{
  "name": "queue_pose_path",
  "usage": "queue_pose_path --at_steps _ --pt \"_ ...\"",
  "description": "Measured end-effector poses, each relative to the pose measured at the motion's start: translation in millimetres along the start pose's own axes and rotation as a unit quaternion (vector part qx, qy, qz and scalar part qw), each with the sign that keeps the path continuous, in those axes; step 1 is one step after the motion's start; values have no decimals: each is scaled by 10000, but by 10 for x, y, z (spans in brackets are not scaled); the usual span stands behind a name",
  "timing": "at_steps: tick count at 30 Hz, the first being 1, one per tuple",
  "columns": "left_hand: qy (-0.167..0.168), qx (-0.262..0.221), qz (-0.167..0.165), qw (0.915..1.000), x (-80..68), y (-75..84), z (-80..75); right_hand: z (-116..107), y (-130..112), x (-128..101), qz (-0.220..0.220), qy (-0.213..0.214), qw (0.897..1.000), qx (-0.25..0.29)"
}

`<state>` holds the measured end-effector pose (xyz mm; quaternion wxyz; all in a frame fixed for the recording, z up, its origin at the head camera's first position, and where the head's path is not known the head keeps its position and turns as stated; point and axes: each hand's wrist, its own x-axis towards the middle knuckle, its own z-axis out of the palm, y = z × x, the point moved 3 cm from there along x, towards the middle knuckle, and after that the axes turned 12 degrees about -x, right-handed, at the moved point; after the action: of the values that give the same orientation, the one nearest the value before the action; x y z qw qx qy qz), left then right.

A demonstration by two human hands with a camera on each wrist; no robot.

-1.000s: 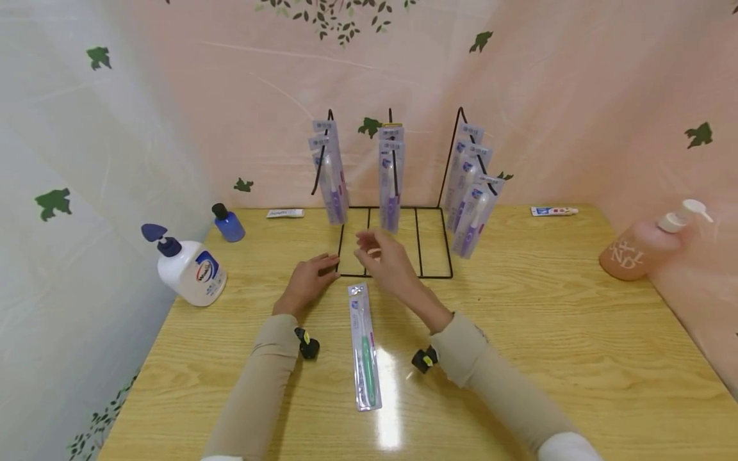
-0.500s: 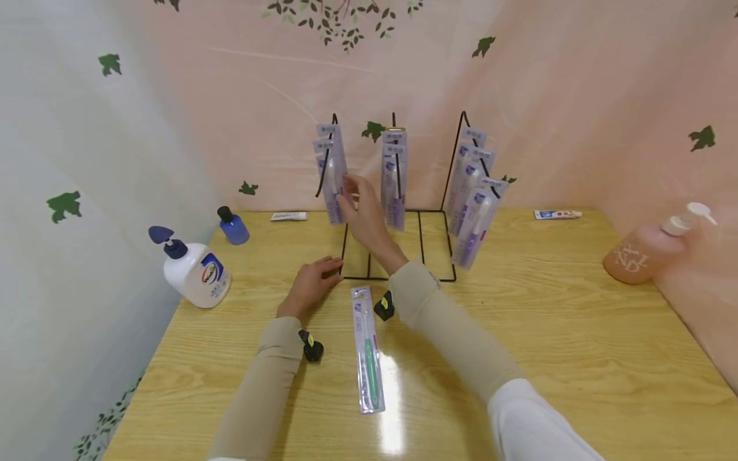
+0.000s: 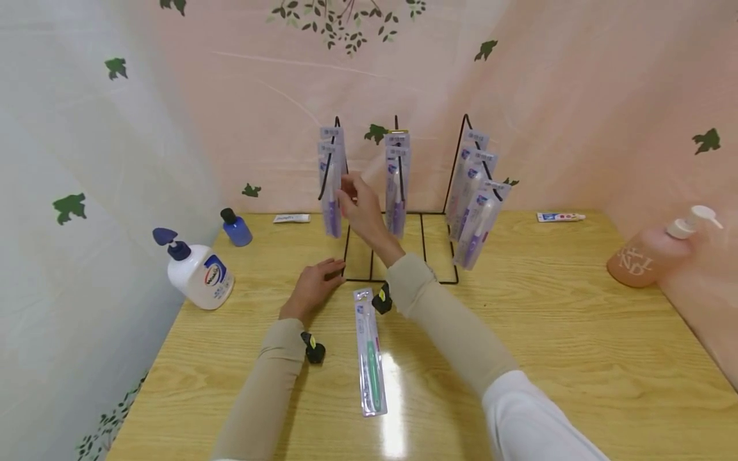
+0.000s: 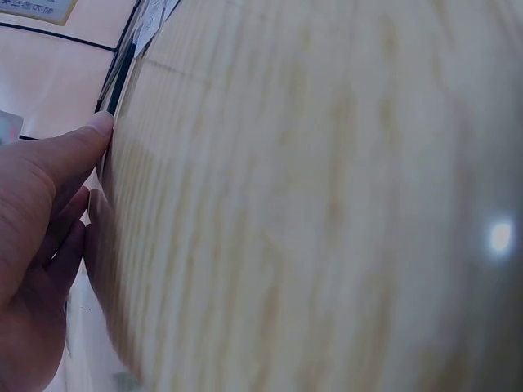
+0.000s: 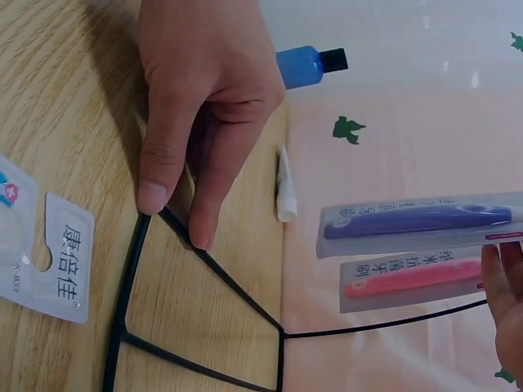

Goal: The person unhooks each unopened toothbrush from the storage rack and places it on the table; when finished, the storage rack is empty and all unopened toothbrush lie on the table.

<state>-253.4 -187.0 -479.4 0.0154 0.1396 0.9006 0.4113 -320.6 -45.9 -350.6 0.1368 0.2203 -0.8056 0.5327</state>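
A black wire rack (image 3: 423,246) stands at the back of the wooden table, with packed toothbrushes hanging on three hooks. My right hand (image 3: 357,205) is raised to the left hook's packs (image 3: 331,186). Its fingertips (image 5: 508,302) lie at the end of the pink-brush pack (image 5: 409,284), below a purple-brush pack (image 5: 417,220); I cannot tell if they pinch it. My left hand (image 3: 311,289) lies flat on the table, its straight fingers (image 5: 204,98) pressing the rack's front left corner wire (image 5: 212,265). A green-brush pack (image 3: 369,352) lies flat between my forearms.
A white pump bottle (image 3: 198,275) and a small blue bottle (image 3: 236,228) stand at the left. On the right stands a pink pump bottle (image 3: 651,253). Small tubes (image 3: 291,218) (image 3: 559,217) lie along the back wall. More packs hang on the middle (image 3: 396,186) and right (image 3: 475,205) hooks.
My right hand has risen from above the rack's base up to the left hook's packs. The left hand has stayed on the rack's corner.
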Motion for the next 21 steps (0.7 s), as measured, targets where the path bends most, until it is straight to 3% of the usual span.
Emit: queue_pose_path --at_steps 12,21 --pt "241 277 461 9983 11 -14 15 -209 -119 -266 -308 -185 9993 65" --pt "252 229 439 9985 0 -18 15 -381 -268 -639 -294 -757 9966 -161"
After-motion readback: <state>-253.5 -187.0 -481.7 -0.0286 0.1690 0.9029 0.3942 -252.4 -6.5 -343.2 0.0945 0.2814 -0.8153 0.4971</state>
